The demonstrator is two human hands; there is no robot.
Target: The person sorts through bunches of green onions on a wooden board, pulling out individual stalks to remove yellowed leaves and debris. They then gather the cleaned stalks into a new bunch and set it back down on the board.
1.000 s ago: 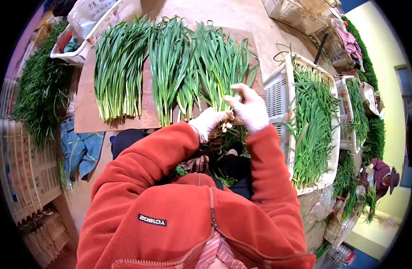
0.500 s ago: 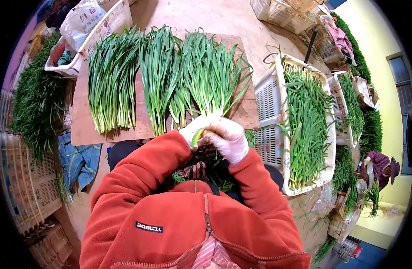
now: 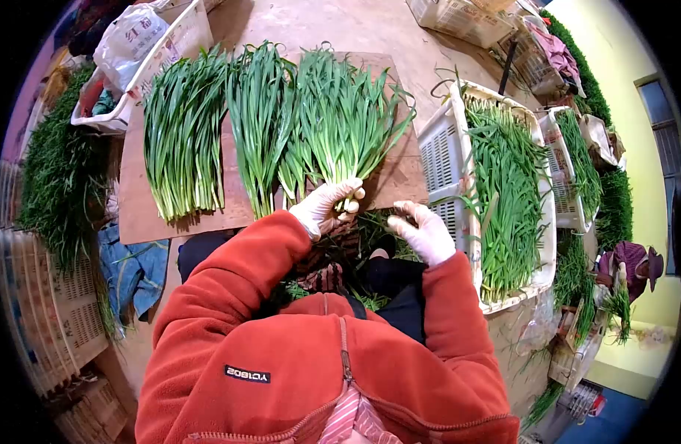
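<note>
My left hand (image 3: 330,209), in a pale glove, is closed around the white stem ends of a bunch of garlic chives (image 3: 348,133). The leaves fan out from it across a brown board (image 3: 233,189). My right hand (image 3: 423,231), gloved too, hangs to the right of the bunch near a crate, fingers apart and slightly bent, with nothing visible in them. Left of the held bunch lie two more piles, a middle pile of chives (image 3: 259,126) and a left pile of chives (image 3: 183,137), stems toward me.
A white crate (image 3: 470,222) full of chives stands close on my right, with another crate (image 3: 570,174) beyond it. A white basket (image 3: 166,59) with a plastic bag is at the upper left. Blue cloth (image 3: 133,270) lies at left. Another person (image 3: 629,270) works at far right.
My right hand has let go at the stem ends and moved right and slightly down. A yellow-green leaf seen between the hands is gone from there. My left hand keeps hold of the bunch.
</note>
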